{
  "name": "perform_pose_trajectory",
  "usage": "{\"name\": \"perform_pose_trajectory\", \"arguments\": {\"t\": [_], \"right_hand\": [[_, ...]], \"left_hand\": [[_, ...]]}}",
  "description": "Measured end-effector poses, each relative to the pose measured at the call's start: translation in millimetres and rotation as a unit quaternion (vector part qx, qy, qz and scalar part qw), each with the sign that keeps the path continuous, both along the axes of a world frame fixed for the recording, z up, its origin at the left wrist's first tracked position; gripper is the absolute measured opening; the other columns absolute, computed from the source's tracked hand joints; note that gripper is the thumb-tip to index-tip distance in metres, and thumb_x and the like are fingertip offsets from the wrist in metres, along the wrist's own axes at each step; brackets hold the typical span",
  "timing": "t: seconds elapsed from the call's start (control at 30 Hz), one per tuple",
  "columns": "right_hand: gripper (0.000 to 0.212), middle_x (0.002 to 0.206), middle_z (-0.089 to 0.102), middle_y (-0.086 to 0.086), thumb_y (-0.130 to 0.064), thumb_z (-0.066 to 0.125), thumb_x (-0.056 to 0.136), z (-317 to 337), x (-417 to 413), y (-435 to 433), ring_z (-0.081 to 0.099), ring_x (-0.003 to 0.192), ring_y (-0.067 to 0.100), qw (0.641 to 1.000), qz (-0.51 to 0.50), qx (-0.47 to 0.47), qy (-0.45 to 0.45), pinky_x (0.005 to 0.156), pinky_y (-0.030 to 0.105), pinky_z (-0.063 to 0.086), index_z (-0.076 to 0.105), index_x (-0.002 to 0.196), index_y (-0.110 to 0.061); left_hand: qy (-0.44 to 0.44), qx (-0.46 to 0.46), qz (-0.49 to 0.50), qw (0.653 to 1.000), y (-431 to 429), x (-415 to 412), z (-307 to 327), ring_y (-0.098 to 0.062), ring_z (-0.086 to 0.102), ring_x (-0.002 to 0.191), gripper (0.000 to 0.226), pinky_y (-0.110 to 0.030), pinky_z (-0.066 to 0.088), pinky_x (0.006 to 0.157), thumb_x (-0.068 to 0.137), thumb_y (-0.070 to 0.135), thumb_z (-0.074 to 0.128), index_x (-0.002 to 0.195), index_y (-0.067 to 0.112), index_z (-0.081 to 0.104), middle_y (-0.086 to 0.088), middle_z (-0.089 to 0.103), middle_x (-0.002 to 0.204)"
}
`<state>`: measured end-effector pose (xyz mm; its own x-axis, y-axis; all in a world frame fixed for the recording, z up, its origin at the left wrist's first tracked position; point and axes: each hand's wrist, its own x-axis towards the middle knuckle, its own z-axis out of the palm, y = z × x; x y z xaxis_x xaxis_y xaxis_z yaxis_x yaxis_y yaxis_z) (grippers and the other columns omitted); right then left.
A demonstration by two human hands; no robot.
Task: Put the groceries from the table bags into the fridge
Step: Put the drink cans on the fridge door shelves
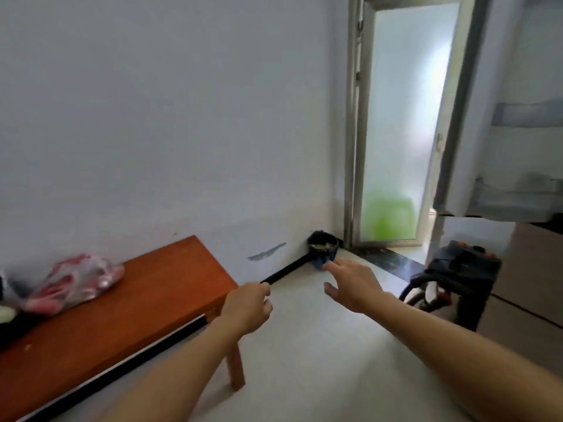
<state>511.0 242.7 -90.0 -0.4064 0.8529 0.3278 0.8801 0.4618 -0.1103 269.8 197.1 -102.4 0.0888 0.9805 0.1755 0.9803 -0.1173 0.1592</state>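
We reach past the table's (146, 303) right end. Our left hand (248, 306) is curled into an empty fist just off its corner, and our right hand (353, 284) is spread loose farther right. The grocery bag (76, 280) lies on the table's left part.

Legible text: none. Plastic bag (76, 281) on table (158, 303), well left of the left hand (246, 309) fingers (265, 306): red markings, unreadable.
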Motion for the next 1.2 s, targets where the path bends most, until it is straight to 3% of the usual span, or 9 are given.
{"name": "perform_pose_trajectory", "arguments": {"t": [0.13,0.3,0.5,0.77,1.07,1.2], "right_hand": [[0.041,0.124,0.056,-0.002,-0.042,0.049,0.094,-3.1,-131.4,-9.4,0.053,0.115,0.019,0.996,0.086,-0.005,-0.001,0.087,0.033,0.046,0.05,0.131,-0.024],[0.034,0.113,0.059,-0.001,-0.041,0.047,0.094,-0.3,-256.0,-5.3,0.057,0.104,0.019,0.984,0.177,-0.005,-0.013,0.081,0.03,0.047,0.054,0.122,-0.022],[0.036,0.111,0.055,-0.001,-0.036,0.054,0.091,-13.1,-381.9,27.7,0.054,0.098,0.018,0.968,0.245,-0.04,-0.038,0.072,0.025,0.04,0.051,0.123,-0.022],[0.035,0.118,0.057,-0.001,-0.037,0.052,0.092,-29.7,-531.6,118.7,0.056,0.104,0.019,0.953,0.298,-0.047,-0.028,0.076,0.03,0.046,0.052,0.124,-0.022],[0.041,0.125,0.055,-0.001,-0.037,0.054,0.091,-46.9,-686.3,166.3,0.054,0.115,0.021,0.931,0.351,-0.07,-0.074,0.086,0.034,0.045,0.049,0.13,-0.025],[0.037,0.121,0.058,-0.002,-0.035,0.053,0.091,-67.0,-757.6,177.6,0.058,0.106,0.019,0.924,0.365,-0.08,-0.077,0.079,0.031,0.048,0.05,0.126,-0.024]], "left_hand": [[0.007,-0.02,0.083,0.996,-40.7,-118.2,6.5,-0.021,0.059,0.081,0.014,-0.035,0.048,0.067,0.087,0.024,0.046,0.091,0.02,0.059,0.0,0.061,0.091],[-0.005,-0.013,0.164,0.986,-72.3,-221.2,-0.1,-0.018,0.058,0.086,0.018,-0.032,0.047,0.072,0.093,0.026,0.046,0.102,0.02,0.06,0.001,0.061,0.099],[-0.011,-0.039,0.24,0.97,-71.4,-321.1,-20.6,-0.017,0.058,0.093,0.021,-0.034,0.05,0.078,0.093,0.028,0.048,0.108,0.021,0.061,0.003,0.062,0.105],[-0.007,-0.056,0.319,0.946,-13.7,-446.4,-29.7,-0.02,0.058,0.104,0.025,-0.035,0.048,0.084,0.092,0.028,0.046,0.113,0.023,0.059,0.002,0.062,0.111],[-0.047,-0.069,0.4,0.913,-2.5,-581.4,-49.5,-0.019,0.059,0.1,0.025,-0.035,0.049,0.084,0.09,0.029,0.05,0.113,0.022,0.059,0.001,0.063,0.11],[-0.052,-0.08,0.405,0.909,14.5,-648.7,-63.2,-0.021,0.06,0.101,0.026,-0.035,0.047,0.082,0.09,0.03,0.048,0.112,0.022,0.058,0.001,0.063,0.11]]}}
